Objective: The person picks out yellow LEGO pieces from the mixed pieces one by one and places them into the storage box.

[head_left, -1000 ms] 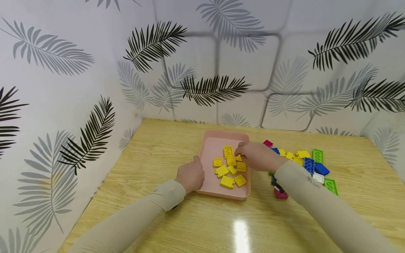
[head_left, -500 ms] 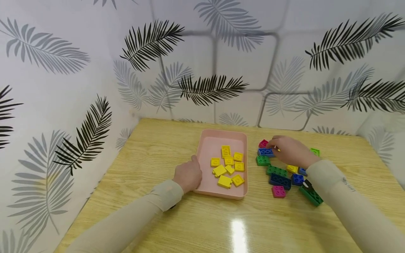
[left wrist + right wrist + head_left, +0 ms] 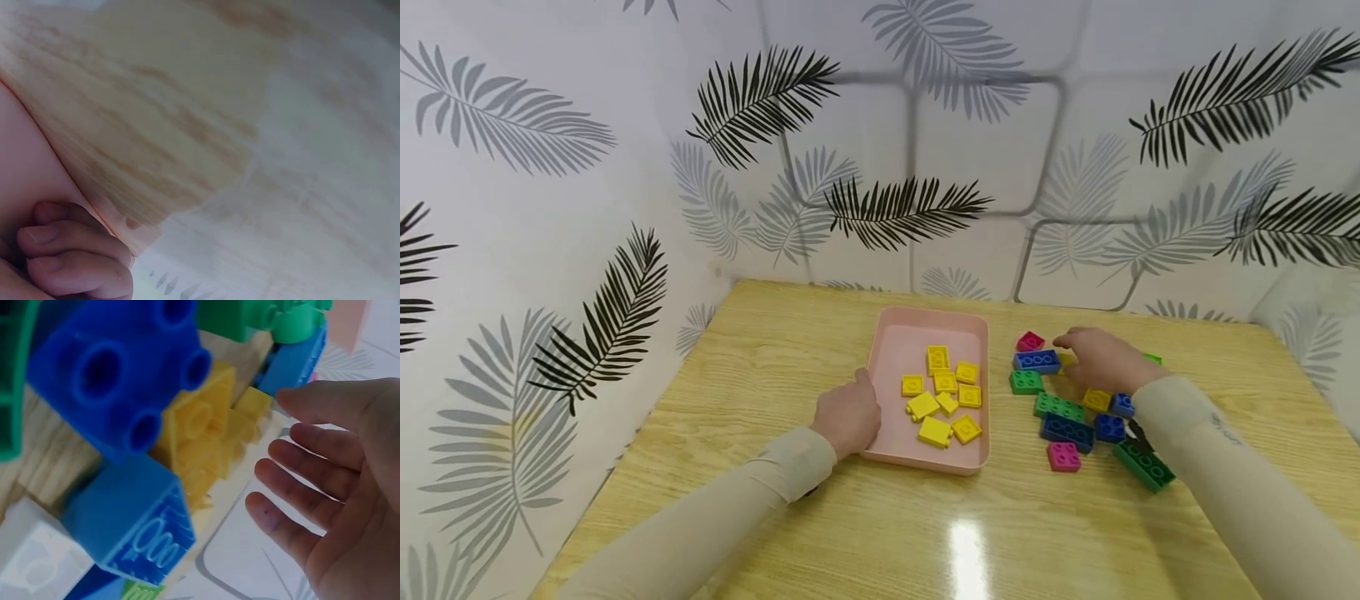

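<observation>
My left hand (image 3: pixel 847 415) is at the left rim of the pink tray (image 3: pixel 887 312), holding its edge. In the left wrist view the fingers (image 3: pixel 81 256) are curled beside the tray's wall; the thumb's contact is hidden. Several yellow building bricks (image 3: pixel 936 432) lie in the tray. My right hand (image 3: pixel 1108 360) hovers over the loose pile, its fingers spread and slightly bent around nothing in the right wrist view. Closest to its fingertips are yellow bricks (image 3: pixel 247 409), with a blue brick (image 3: pixel 1037 361) beside them.
Right of the tray lie loose bricks: green (image 3: pixel 1060 407), dark blue (image 3: pixel 1067 432), pink (image 3: pixel 1064 456), and a long green one (image 3: pixel 1142 465) under the right forearm. A white brick (image 3: pixel 44 550) shows in the right wrist view. A patterned wall (image 3: pixel 955 250) stands behind the wooden table (image 3: pixel 790 333).
My right hand has left the tray, where a yellow brick now lies, and moved right over the loose bricks. Its fingers have since spread. The left hand stays at the tray's rim.
</observation>
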